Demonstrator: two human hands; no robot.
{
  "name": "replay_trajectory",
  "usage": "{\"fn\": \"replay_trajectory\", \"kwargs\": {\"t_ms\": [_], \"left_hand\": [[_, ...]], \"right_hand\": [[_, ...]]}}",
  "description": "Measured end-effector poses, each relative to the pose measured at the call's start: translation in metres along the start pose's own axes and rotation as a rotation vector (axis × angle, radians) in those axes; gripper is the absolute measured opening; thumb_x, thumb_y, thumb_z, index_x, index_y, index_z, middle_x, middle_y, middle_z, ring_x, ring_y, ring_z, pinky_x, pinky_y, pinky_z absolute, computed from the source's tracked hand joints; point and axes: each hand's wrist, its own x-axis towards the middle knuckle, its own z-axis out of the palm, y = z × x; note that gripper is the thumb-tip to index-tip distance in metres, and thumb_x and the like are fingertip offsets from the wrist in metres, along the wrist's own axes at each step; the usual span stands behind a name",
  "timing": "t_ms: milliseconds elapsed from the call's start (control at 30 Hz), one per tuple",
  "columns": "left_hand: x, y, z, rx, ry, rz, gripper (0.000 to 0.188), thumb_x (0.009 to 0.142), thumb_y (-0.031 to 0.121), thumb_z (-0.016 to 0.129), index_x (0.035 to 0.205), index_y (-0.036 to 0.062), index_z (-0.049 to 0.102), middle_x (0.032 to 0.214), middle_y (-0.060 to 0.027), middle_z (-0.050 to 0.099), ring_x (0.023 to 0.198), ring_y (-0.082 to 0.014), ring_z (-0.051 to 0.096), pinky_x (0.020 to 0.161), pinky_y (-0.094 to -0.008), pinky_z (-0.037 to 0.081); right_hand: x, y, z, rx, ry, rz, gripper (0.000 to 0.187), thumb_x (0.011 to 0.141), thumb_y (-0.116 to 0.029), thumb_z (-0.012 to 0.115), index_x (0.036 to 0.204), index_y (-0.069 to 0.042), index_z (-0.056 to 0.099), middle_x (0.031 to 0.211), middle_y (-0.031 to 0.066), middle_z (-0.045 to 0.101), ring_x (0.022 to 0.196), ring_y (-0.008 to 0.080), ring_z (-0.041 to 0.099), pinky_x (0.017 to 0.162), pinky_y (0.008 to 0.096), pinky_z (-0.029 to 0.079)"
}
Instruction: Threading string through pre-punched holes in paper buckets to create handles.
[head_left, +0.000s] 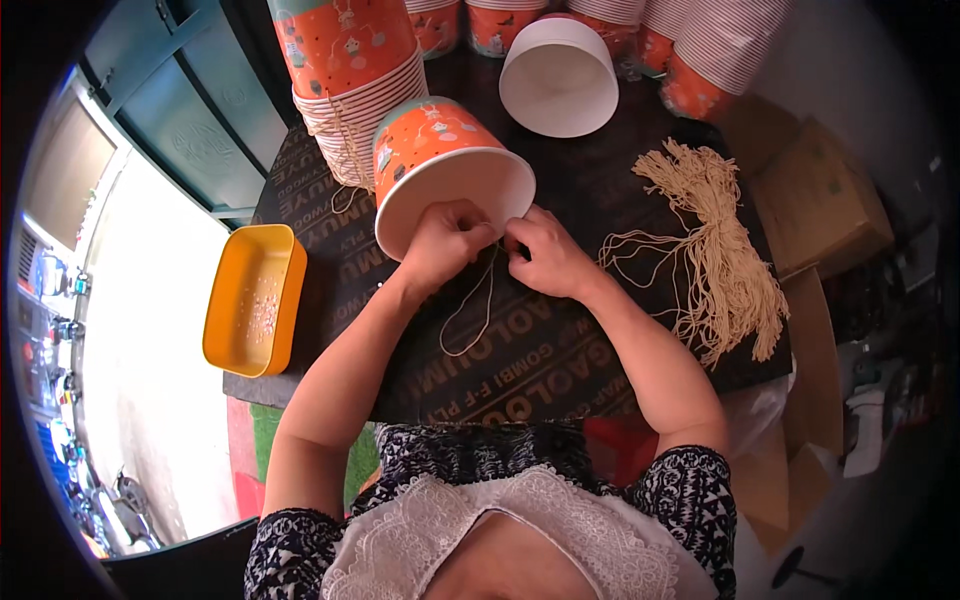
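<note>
An orange paper bucket (pixel 415 140) with a printed pattern lies tilted on its side, its white mouth (pixel 420 215) facing me. Inside the mouth, near the lower right rim, my left hand (pixel 450 240) is closed in a pinch. My right hand (pixel 545 252) is closed at the outside of that rim, its fingertips close to the left ones. Between the hands a thin beige string (pixel 487 310) hangs in a loop onto the tabletop. Both hands seem to grip this string at the rim; the exact spot is hidden by the fingers.
A tall stack of orange buckets (pixel 350 60) draped with strings stands at the back left. Behind lie a white-mouthed bucket (pixel 560 85) and more stacks (pixel 725 45). A string bundle (pixel 725 250) lies right; a yellow tub (pixel 215 320) with small bits sits left on the black table (pixel 540 360).
</note>
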Motion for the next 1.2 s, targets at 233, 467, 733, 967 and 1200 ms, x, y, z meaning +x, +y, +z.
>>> {"fn": "replay_trajectory", "kwargs": {"t_ms": [233,467,733,967,1200], "left_hand": [[0.004,-0.007,0.0,0.052,-0.058,0.026,0.014,0.081,0.01,0.066,0.08,-0.0036,0.064,0.066,-0.0073,0.062,0.058,-0.0123,0.057,0.053,-0.0272,0.046],[0.004,-0.008,0.005,0.204,0.003,0.1,0.018,0.085,0.014,0.062,0.08,-0.003,0.062,0.062,-0.0039,0.057,0.053,-0.0102,0.053,0.046,-0.0268,0.042],[0.001,0.002,0.007,0.154,-0.002,-0.032,0.019,0.086,0.013,0.059,0.077,-0.0034,0.062,0.059,-0.0056,0.057,0.044,-0.0116,0.052,0.039,-0.0263,0.04],[0.003,0.004,0.008,0.175,-0.009,-0.049,0.02,0.086,0.011,0.059,0.076,-0.0057,0.062,0.059,-0.0076,0.059,0.044,-0.0133,0.054,0.038,-0.028,0.041],[0.001,0.003,0.008,0.153,-0.012,-0.05,0.023,0.088,0.018,0.059,0.08,-0.0026,0.063,0.056,-0.0048,0.055,0.043,-0.0118,0.05,0.039,-0.0266,0.038]], "right_hand": [[0.0,0.002,0.003,-0.011,0.018,-0.016,0.011,0.067,-0.003,0.061,0.076,-0.002,0.055,0.087,0.0187,0.056,0.086,0.0389,0.054,0.075,0.0471,0.045],[0.002,-0.003,-0.001,0.026,0.014,-0.024,0.01,0.067,-0.001,0.061,0.076,-0.001,0.055,0.086,0.0177,0.057,0.086,0.0375,0.055,0.075,0.0463,0.045],[-0.001,-0.021,-0.003,0.059,0.156,0.148,0.012,0.078,-0.007,0.064,0.089,-0.001,0.063,0.081,0.0155,0.064,0.074,0.0304,0.064,0.066,0.0377,0.05],[0.004,-0.025,0.014,-0.022,0.185,0.365,0.013,0.079,-0.016,0.063,0.084,-0.003,0.063,0.075,0.0185,0.065,0.074,0.0387,0.064,0.064,0.0478,0.05],[0.005,-0.025,-0.006,0.352,0.13,0.406,0.01,0.077,-0.006,0.058,0.077,0.003,0.061,0.071,0.0069,0.064,0.054,0.0119,0.053,0.049,0.0265,0.041]]}}
